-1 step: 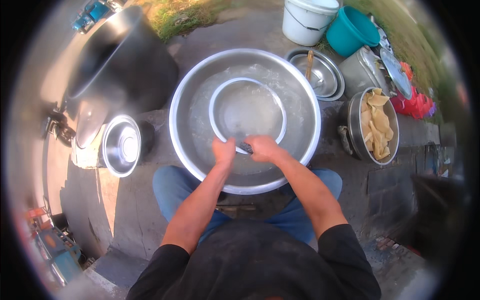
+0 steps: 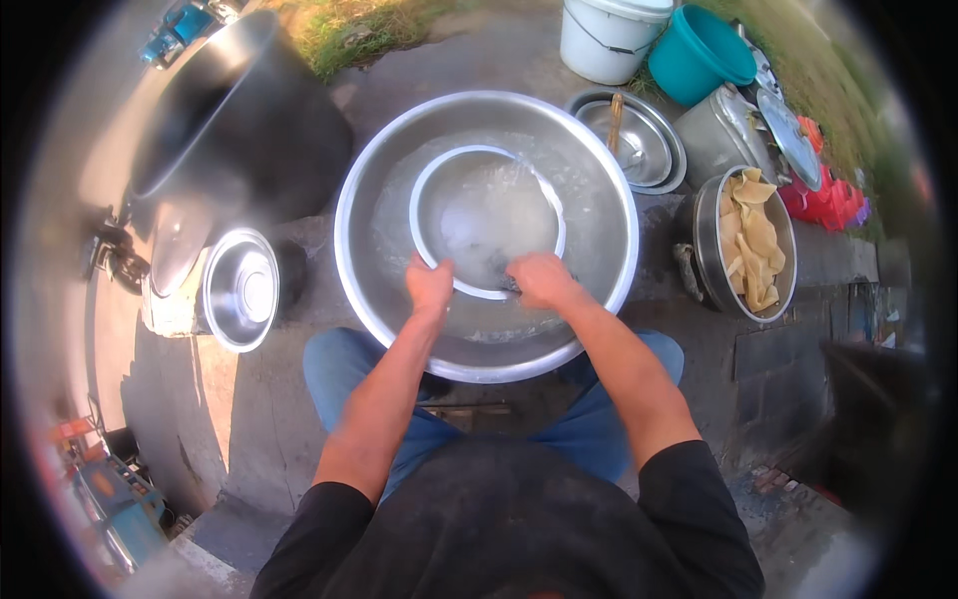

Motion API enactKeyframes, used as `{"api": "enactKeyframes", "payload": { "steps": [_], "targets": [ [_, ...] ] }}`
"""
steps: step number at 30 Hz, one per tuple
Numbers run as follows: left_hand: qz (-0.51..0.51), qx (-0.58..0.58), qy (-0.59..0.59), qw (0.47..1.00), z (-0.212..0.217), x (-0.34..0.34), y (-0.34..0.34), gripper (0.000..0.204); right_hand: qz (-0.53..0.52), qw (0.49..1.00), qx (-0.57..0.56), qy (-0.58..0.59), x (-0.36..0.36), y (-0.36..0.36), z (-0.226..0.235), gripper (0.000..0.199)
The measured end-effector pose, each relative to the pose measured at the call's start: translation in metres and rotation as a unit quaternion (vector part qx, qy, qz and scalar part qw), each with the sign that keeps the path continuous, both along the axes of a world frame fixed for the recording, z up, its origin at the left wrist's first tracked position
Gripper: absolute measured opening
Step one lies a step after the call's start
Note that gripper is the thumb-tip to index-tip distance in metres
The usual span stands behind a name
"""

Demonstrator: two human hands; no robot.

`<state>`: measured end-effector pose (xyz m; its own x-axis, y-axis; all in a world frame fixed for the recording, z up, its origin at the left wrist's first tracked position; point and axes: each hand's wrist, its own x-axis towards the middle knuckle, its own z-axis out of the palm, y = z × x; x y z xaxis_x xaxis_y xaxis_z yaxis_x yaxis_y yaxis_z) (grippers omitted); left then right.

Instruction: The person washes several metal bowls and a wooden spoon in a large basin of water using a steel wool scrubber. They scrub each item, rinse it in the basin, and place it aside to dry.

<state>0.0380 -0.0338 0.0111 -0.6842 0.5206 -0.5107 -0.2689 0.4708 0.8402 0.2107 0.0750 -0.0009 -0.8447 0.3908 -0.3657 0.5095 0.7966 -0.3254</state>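
A wide steel basin (image 2: 364, 250) with soapy water stands on the ground between my knees. Inside it lies a smaller steel bowl (image 2: 489, 215), wet and foamy. My left hand (image 2: 429, 285) grips the near rim of that bowl on its left side. My right hand (image 2: 539, 280) is closed on a small dark scrub pad (image 2: 506, 285) pressed against the bowl's near rim on the right. Both forearms reach in from below.
A large dark pot (image 2: 215, 120) stands at the left, with a small steel bowl (image 2: 239, 290) below it. Behind the basin are stacked steel bowls with a ladle (image 2: 629, 140), a white bucket (image 2: 609, 35) and a teal tub (image 2: 709, 50). At the right is a pot of yellowish pieces (image 2: 748, 245).
My two hands sit a little farther apart on the bowl's near rim. The basin and the things around it have not moved.
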Motion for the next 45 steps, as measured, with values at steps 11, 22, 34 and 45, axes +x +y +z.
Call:
{"api": "enactKeyframes", "payload": {
  "steps": [11,22,34,45],
  "targets": [
    [-0.057,0.057,0.251,0.965,0.027,-0.042,-0.001,0.037,0.013,0.994,0.090,0.057,0.018,0.030,0.089,0.018],
    [-0.284,0.130,0.351,0.883,0.059,-0.035,0.011,0.023,-0.173,0.931,0.119,0.298,-0.002,0.061,0.142,0.031],
    [-0.010,0.252,-0.112,0.961,0.065,-0.058,0.033,0.034,-0.012,0.929,0.198,0.314,-0.095,-0.024,0.120,0.051],
    [0.154,0.167,-0.155,0.962,0.021,-0.045,0.032,0.048,-0.417,0.831,-0.027,0.366,-0.080,0.101,0.020,0.029]
  ]
}}
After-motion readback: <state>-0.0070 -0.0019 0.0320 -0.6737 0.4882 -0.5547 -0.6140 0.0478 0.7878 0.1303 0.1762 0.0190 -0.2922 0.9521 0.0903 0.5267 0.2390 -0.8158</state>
